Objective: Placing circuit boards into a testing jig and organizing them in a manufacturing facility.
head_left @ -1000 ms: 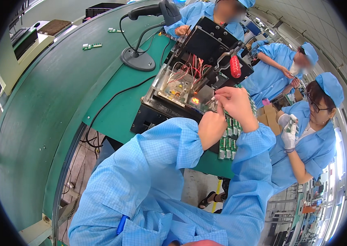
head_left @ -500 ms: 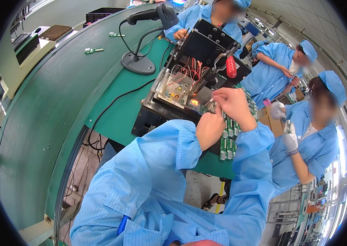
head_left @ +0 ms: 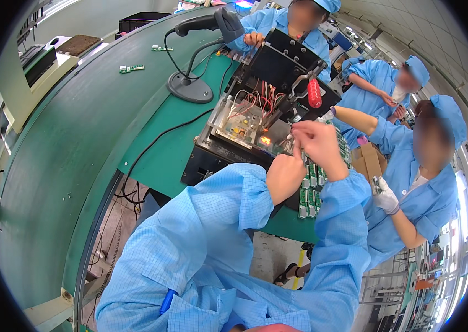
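Right hand (head_left: 322, 145): fingers (head_left: 305, 128) pinched narrow | left hand (head_left: 285, 177): fingers partly hidden | anything held: cannot tell

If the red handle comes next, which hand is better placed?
Probably the right hand: it is nearer the red handle, below it in the picture. The left hand sits lower and farther off.

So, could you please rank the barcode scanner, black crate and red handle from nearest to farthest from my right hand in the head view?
1. Red handle, just beyond your right hand
2. Barcode scanner on its stand, left
3. Black crate, far upper left
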Tool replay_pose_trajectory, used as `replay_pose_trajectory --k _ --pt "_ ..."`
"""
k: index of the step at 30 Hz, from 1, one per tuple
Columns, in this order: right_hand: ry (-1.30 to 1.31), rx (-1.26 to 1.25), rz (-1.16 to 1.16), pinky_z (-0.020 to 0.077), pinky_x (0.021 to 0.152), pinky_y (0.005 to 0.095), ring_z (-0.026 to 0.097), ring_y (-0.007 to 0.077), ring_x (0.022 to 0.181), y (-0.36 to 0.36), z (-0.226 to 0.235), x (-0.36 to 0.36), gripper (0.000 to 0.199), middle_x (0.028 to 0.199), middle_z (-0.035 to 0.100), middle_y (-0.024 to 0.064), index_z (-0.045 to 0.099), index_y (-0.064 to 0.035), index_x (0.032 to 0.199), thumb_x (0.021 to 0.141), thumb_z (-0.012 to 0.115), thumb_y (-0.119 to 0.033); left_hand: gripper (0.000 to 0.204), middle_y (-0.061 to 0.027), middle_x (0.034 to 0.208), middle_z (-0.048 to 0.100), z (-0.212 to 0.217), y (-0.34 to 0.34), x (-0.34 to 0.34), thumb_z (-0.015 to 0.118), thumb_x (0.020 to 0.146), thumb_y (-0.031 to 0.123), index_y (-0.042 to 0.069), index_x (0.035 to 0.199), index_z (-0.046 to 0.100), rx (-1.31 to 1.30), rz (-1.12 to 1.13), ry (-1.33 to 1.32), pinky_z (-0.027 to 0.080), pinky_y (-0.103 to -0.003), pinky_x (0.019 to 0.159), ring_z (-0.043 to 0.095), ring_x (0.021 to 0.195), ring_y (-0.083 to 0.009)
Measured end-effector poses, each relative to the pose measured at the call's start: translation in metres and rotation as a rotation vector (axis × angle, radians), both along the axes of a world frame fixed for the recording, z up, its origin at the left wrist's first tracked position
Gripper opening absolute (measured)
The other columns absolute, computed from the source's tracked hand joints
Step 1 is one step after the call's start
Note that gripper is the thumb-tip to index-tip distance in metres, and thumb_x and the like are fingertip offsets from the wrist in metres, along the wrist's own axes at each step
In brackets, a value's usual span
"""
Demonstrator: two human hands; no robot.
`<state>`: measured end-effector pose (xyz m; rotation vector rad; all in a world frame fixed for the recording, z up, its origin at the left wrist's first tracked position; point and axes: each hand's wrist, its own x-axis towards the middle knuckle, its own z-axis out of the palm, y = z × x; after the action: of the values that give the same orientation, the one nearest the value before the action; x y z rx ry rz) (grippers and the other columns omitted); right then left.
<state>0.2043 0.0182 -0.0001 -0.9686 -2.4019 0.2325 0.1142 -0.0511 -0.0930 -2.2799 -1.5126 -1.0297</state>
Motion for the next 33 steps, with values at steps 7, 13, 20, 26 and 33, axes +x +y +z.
replay_pose_trajectory --k 7,13,20,26,33 --pt "0.001 0.101 -0.04 0.054 0.062 0.036 0.069 0.0278 0.067 0.0 0.0 -0.001 0.015 0.077 0.07 0.0132 0.073 -0.0053 0.09 0.077 0.069 -0.011 0.014 -0.0245 0.089 0.064 0.002 -0.002 -0.003 0.065 0.072 0.016 0.005 0.065 0.071 -0.01 -0.004 0.013 0.051 -0.037 0.051 0.066 0.058 -0.0246" --pt "-0.066 0.064 0.01 0.0543 0.062 0.0348 0.07 0.0275 0.069 -0.001 -0.005 -0.003 0.015 0.077 0.07 0.0156 0.074 -0.0046 0.09 0.077 0.069 -0.009 0.016 -0.0229 0.086 0.063 0.001 -0.001 -0.003 0.066 0.072 0.017 0.004 0.064 0.07 -0.032 -0.008 0.026 0.051 -0.037 0.052 0.066 0.059 -0.0251" --pt "0.183 0.315 0.0 0.0491 0.056 0.0329 0.064 0.0222 0.063 -0.023 0.009 -0.009 0.032 0.074 0.068 0.0099 0.069 -0.0048 0.11 0.078 0.072 -0.01 0.019 -0.025 0.104 0.064 0.008 -0.007 -0.015 0.065 0.076 0.016 0.003 0.062 0.066 -0.034 -0.071 -0.111 0.054 -0.038 0.055 0.067 0.062 -0.0255" --pt "-0.01 0.966 0.082 0.047 0.055 0.0306 0.061 0.0109 0.064 -0.019 0.058 -0.053 0.022 0.084 0.069 0.0083 0.061 -0.0027 0.106 0.089 0.067 -0.014 0.023 -0.0106 0.086 0.065 -0.021 -0.03 -0.048 0.065 0.08 0.017 0.003 0.063 0.06 0.213 -0.339 -0.272 0.051 -0.037 0.053 0.062 0.064 -0.0241" --pt "0.737 0.268 0.052 0.0343 0.047 0.0229 0.048 0.0045 0.053 0.063 0.142 -0.057 0.039 0.06 0.054 -0.0049 0.064 -0.0006 0.076 0.092 0.066 -0.036 0.021 -0.0046 0.068 0.054 -0.023 -0.024 -0.064 0.066 0.079 0.016 0.006 0.064 0.056 0.359 -0.464 -0.144 0.047 -0.033 0.061 0.054 0.067 -0.0221"
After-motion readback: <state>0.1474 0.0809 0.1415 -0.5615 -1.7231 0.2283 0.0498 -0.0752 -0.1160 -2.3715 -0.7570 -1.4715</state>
